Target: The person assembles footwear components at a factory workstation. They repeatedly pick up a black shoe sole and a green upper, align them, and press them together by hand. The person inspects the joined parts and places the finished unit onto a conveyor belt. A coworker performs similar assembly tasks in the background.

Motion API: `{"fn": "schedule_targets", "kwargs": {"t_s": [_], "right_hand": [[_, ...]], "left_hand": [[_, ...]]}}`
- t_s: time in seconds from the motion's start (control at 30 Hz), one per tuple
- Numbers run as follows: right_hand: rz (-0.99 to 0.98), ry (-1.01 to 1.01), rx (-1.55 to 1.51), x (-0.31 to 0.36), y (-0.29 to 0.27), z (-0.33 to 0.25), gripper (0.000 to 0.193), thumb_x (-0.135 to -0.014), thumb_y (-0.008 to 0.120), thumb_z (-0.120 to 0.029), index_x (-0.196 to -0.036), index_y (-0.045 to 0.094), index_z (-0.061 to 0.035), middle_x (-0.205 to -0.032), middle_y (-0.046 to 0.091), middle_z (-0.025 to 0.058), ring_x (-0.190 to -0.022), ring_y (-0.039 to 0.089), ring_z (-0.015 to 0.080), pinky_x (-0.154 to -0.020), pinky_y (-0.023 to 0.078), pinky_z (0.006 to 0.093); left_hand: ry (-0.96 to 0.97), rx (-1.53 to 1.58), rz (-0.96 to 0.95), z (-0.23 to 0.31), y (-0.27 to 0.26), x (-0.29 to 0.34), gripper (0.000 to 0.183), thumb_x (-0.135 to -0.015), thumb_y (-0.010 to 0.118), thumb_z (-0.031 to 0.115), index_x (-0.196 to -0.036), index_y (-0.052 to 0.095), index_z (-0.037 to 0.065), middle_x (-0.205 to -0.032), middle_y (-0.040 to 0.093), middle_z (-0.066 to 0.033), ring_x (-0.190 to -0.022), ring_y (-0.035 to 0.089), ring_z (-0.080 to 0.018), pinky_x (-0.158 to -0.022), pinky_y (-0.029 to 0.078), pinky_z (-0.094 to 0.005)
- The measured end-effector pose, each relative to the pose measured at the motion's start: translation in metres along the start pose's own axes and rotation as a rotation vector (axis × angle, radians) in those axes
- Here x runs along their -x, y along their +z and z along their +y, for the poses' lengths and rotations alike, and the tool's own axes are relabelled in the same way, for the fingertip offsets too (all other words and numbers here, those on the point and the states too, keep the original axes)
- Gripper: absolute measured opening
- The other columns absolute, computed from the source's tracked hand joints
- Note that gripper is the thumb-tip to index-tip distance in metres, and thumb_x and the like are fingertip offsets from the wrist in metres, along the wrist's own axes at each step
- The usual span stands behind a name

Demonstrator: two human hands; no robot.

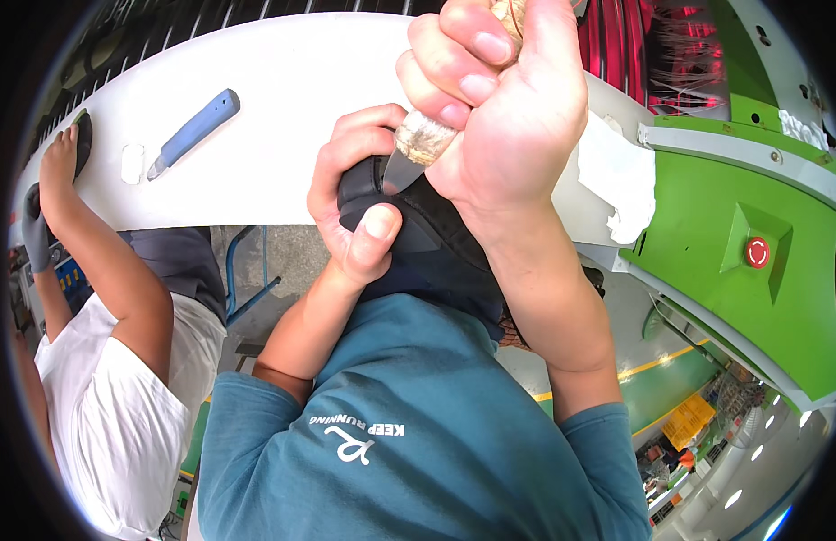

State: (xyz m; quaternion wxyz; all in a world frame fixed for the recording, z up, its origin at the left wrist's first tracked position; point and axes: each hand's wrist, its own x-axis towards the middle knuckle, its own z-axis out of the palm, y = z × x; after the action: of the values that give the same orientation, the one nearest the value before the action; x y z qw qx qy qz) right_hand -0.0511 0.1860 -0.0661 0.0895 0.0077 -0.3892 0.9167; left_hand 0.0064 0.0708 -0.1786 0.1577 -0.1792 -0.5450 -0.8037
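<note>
My left hand is closed round the end of a black shoe, its thumb on the near side and its fingers over the far side. In my right fist is a knife whose handle is wrapped in worn, pale tape. The blade points down, and its tip reaches the shoe's edge beside my left thumb; whether it cuts in, I cannot tell. My right hand and forearm cover part of the shoe. A blue-handled knife with a short blade lies on the white table, left of my hands.
A small white piece lies by the blue-handled knife. To the left a co-worker's hand holds a dark shoe part. At right stands a green machine with a red button; a white cloth lies beside it.
</note>
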Motion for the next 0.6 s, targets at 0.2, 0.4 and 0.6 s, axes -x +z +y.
{"fn": "schedule_targets", "kwargs": {"t_s": [0.2,0.4,0.6], "right_hand": [[-0.008,-0.006,0.014,0.003,0.001,0.001,0.037,-0.122,0.043,-0.038,-0.14,0.056,-0.0076,-0.089,0.054,0.0028,-0.071,0.048,0.01,-0.059,0.04,0.0256],[-0.055,-0.047,0.005,0.01,0.001,-0.015,0.037,-0.122,0.043,-0.037,-0.141,0.056,-0.0073,-0.089,0.054,0.0029,-0.071,0.048,0.0098,-0.058,0.04,0.0253],[-0.029,-0.047,0.003,0.003,-0.002,-0.008,0.038,-0.123,0.042,-0.037,-0.141,0.056,-0.0069,-0.089,0.054,0.0029,-0.072,0.048,0.0096,-0.058,0.04,0.025]], "left_hand": [[-0.028,-0.007,0.005,0.004,-0.002,0.0,0.058,-0.097,0.072,0.047,-0.126,0.064,-0.003,-0.132,0.065,-0.0269,-0.112,0.062,-0.0257,-0.096,0.051,-0.038],[-0.032,-0.017,-0.024,0.004,-0.001,-0.003,0.059,-0.096,0.073,0.049,-0.125,0.065,-0.002,-0.13,0.066,-0.0262,-0.108,0.062,-0.025,-0.086,0.052,-0.0347],[-0.068,-0.011,0.004,0.008,0.002,0.001,0.058,-0.096,0.073,0.05,-0.124,0.066,0.0,-0.13,0.066,-0.0268,-0.107,0.061,-0.0251,-0.083,0.052,-0.0347]]}}
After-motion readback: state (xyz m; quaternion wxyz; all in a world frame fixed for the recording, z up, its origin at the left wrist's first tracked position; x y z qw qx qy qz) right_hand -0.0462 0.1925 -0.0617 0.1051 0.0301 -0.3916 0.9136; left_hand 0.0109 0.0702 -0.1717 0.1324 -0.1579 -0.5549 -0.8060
